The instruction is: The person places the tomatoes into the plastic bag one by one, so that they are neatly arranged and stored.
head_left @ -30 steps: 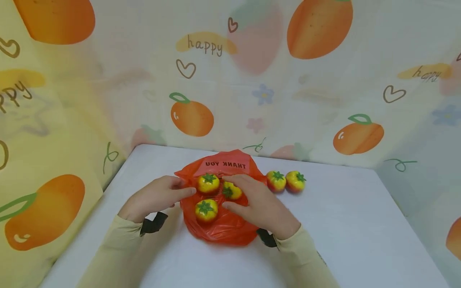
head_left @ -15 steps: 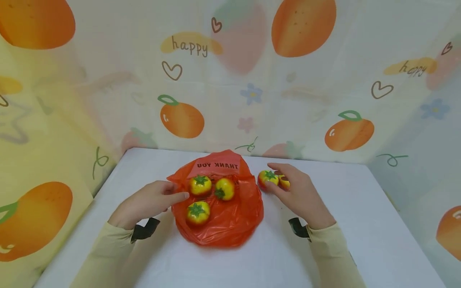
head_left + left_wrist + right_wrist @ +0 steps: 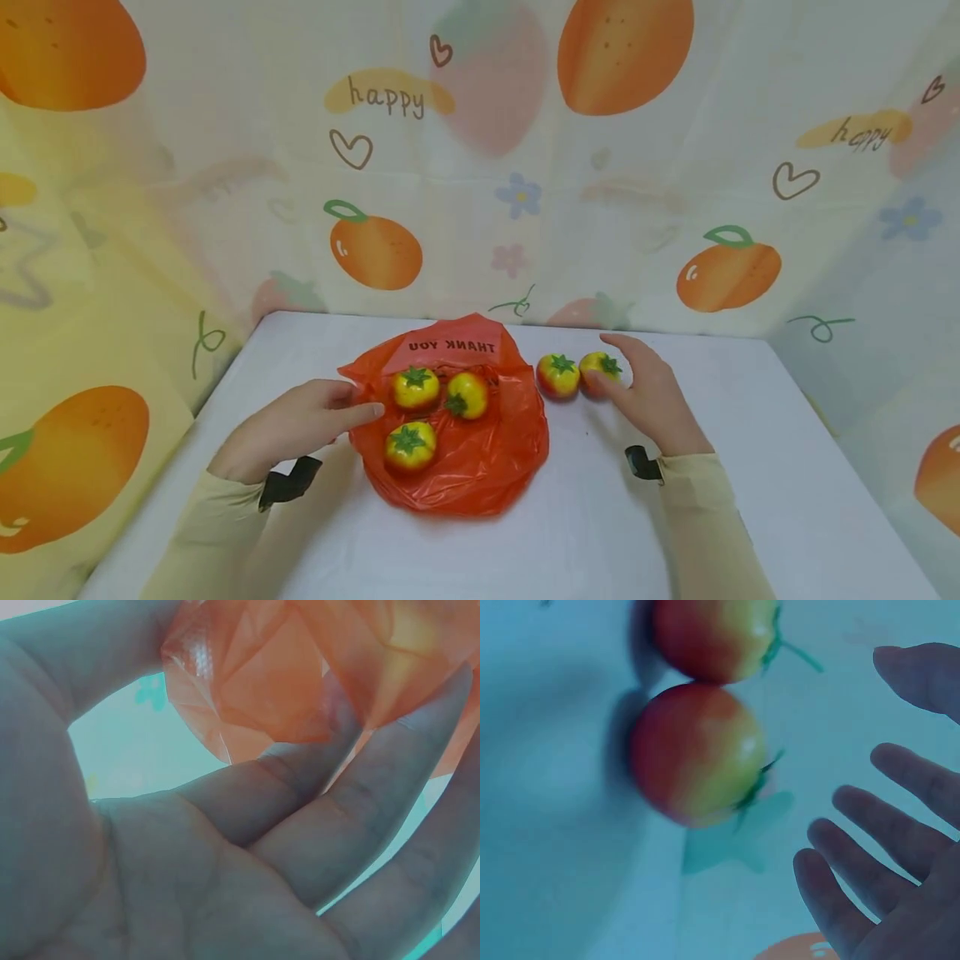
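Observation:
A red plastic bag (image 3: 487, 467) printed "THANK YOU" lies spread on the table. On its red film sit three yellow-and-red toy tomatoes with green leafy tops: one at the back left (image 3: 416, 392), one tipped sideways (image 3: 469, 397), one in front (image 3: 410, 447). At the bag's left edge, my left hand (image 3: 300, 421) holds the thin film between thumb and fingers; the left wrist view shows the film (image 3: 255, 682) there. Right of the bag, two more tomatoes (image 3: 558, 379) (image 3: 697, 754) sit side by side. My right hand (image 3: 651, 396), fingers spread, is beside the outer tomato (image 3: 598, 367), holding nothing.
The white table (image 3: 450, 558) runs back to a fruit-printed cloth wall (image 3: 465, 200). Similar cloth (image 3: 82, 333) stands at the left, and another side panel (image 3: 885, 333) at the right. Both wrists wear dark straps (image 3: 291, 482).
My right hand has left the tipped tomato on the bag and moved right, over to the outer tomato beside it. The left hand has stayed at the bag's edge. The head view has shifted slightly.

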`<state>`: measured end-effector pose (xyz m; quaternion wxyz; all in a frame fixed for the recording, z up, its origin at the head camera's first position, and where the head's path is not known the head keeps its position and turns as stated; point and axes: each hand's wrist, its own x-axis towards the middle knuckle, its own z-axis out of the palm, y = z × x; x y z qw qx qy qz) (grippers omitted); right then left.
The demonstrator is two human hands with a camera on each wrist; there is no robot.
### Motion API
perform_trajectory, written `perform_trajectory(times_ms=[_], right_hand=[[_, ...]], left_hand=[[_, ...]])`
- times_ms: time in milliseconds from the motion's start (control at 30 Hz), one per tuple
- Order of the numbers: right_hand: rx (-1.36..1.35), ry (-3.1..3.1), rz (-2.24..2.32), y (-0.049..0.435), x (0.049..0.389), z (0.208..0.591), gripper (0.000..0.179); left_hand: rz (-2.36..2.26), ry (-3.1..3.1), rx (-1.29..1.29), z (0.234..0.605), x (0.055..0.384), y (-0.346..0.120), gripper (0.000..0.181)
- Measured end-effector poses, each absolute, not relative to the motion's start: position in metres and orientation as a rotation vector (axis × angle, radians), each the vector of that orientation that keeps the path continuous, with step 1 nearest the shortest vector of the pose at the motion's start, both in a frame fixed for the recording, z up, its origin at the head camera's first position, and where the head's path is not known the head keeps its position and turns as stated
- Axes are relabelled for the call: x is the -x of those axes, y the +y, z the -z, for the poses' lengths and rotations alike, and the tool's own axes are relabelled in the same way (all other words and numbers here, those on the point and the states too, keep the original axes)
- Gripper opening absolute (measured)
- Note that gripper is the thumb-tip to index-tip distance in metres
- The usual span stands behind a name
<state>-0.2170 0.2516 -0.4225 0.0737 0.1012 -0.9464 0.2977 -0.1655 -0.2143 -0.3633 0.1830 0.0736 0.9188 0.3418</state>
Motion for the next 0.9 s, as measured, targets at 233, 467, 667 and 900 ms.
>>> perform_trajectory(times_ms=[233,467,667,900], right_hand=[[-0.225,-2.925,-1.000,0.258,0.231,0.447,0.072],[-0.225,-2.974,-1.001,0.258,0.235,0.457,0.078],[-0.213,-2.996,-0.995,0.259,0.236,0.461,0.082],[-0.187,-3.012,-1.010,0.260,0.235,0.462,0.084]], left_hand=[[-0.945,2.562,-0.134,0.359,0.163,-0.218,0.043],[-0.947,2.550,-0.120,0.360,0.163,-0.217,0.044],[-0.948,2.540,-0.113,0.358,0.163,-0.215,0.045],[-0.974,2.560,-0.172,0.361,0.164,-0.212,0.040]])
